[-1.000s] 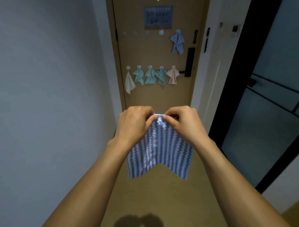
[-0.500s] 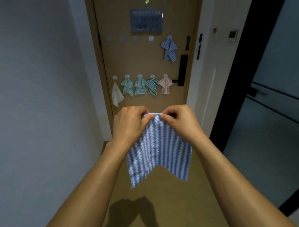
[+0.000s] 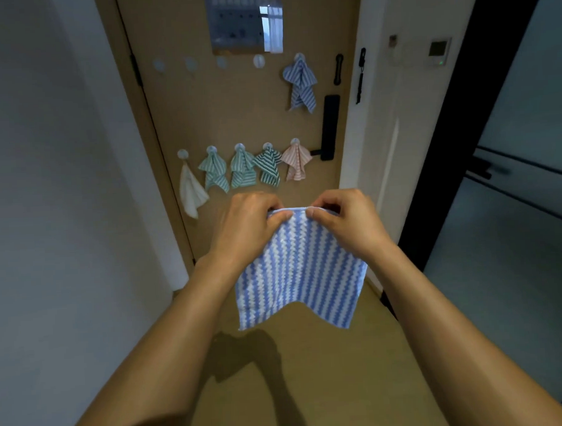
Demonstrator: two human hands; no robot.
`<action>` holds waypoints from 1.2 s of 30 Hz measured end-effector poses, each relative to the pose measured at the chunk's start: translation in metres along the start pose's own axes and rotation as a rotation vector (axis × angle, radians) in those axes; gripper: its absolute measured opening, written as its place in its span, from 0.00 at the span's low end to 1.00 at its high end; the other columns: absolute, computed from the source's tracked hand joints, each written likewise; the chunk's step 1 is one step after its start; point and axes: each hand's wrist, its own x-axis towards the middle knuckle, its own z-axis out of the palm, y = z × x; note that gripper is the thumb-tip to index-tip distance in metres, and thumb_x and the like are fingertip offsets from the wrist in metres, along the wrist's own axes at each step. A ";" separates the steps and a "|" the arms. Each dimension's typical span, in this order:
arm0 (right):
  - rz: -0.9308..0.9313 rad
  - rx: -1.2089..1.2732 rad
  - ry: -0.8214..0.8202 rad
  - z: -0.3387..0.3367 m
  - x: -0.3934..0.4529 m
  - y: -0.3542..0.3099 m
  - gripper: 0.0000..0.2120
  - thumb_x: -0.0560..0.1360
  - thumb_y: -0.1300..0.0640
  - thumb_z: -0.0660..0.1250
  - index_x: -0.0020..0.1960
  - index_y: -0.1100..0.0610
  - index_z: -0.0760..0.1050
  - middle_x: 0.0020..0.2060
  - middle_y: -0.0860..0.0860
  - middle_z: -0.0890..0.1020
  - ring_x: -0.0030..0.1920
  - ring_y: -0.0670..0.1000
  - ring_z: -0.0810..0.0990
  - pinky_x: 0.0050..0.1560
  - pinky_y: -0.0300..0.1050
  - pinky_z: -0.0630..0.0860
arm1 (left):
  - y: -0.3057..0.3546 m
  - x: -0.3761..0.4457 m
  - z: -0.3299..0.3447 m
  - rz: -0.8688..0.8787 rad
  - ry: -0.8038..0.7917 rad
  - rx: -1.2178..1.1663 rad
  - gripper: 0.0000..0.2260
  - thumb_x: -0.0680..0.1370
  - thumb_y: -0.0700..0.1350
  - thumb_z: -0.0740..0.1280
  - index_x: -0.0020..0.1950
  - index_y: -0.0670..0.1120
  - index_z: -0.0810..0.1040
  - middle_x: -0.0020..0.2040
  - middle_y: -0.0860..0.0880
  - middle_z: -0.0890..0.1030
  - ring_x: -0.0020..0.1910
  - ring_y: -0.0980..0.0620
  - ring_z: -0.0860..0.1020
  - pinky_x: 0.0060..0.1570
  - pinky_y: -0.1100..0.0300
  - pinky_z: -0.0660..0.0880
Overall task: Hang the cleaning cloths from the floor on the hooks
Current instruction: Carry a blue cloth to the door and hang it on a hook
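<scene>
Currently the left hand [image 3: 246, 228] and right hand [image 3: 346, 224] each pinch the top edge of the blue striped cloth [image 3: 298, 276], fingers clamped on it, probably to expose a hanging loop for an empty hook [image 3: 259, 60] on the door [image 3: 237, 118]; any loop is hidden.

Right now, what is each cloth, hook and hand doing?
Blue-and-white striped cloth in the hands: held up by its top edge, hanging loose.
Left hand: pinches the top edge.
Right hand: pinches the top edge.
Blue striped cloth on the upper row: hung on a hook.
Five cloths on the lower row: hung, one a hook.
Four round upper hooks: bare.
Tan door: closed.
</scene>
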 end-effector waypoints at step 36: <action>-0.140 0.091 0.026 0.108 0.496 0.197 0.08 0.75 0.56 0.70 0.41 0.57 0.84 0.37 0.50 0.85 0.39 0.48 0.81 0.42 0.44 0.73 | -0.211 0.445 0.172 -0.117 0.154 -0.007 0.11 0.79 0.49 0.66 0.39 0.46 0.76 0.35 0.48 0.77 0.39 0.44 0.77 0.41 0.51 0.71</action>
